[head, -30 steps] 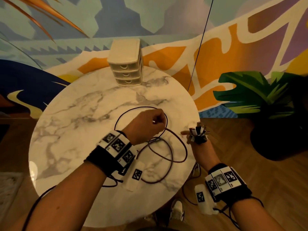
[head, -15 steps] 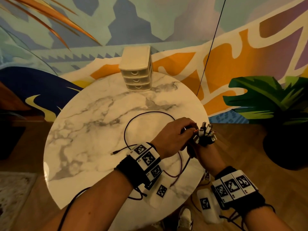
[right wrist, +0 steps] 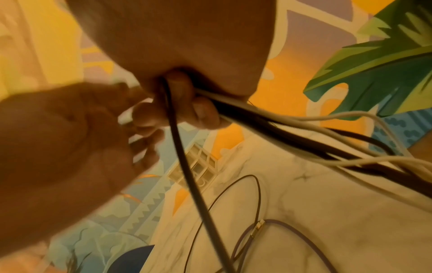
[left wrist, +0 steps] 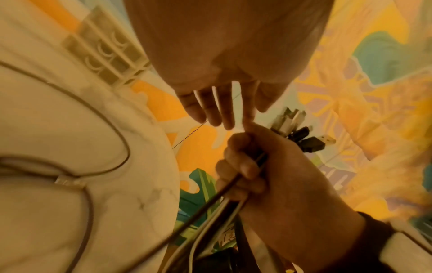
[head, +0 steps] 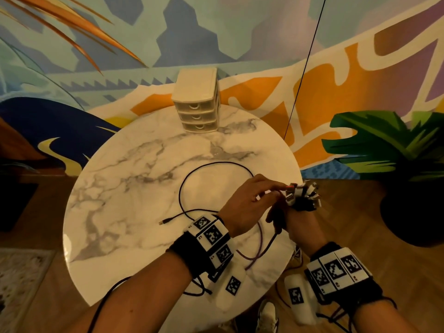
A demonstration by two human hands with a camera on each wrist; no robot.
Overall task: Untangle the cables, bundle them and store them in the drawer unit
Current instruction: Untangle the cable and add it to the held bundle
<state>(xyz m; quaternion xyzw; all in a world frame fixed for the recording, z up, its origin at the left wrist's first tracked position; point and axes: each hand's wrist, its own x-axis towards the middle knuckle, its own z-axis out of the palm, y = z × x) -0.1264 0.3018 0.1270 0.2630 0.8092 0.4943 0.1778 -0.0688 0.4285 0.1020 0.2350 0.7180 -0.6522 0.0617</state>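
My right hand [head: 296, 216] grips a bundle of black and white cables [right wrist: 268, 122] in a fist just off the table's right edge, with the plug ends [head: 302, 194] fanned out above it. My left hand [head: 276, 192] reaches across to those plugs; its fingers [left wrist: 210, 109] are straight and touch the right thumb and the plug ends. A thin dark cable [head: 216, 164] loops on the marble table [head: 120, 188] and runs into the right fist, and its free USB end [head: 165, 221] lies on the table. A purple cable [head: 260, 241] lies under my left wrist. The white drawer unit [head: 195, 102] stands at the far edge, drawers closed.
A dark pot with a large green plant [head: 396, 152] stands on the wooden floor to the right. A thin black line [head: 302, 68] hangs in front of the painted wall. Cable tails hang from the right fist below the table edge.
My left hand left the loop on the table and moved right to the plug bundle in my right hand. The loops on the table were drawn tighter and a free USB end now shows.
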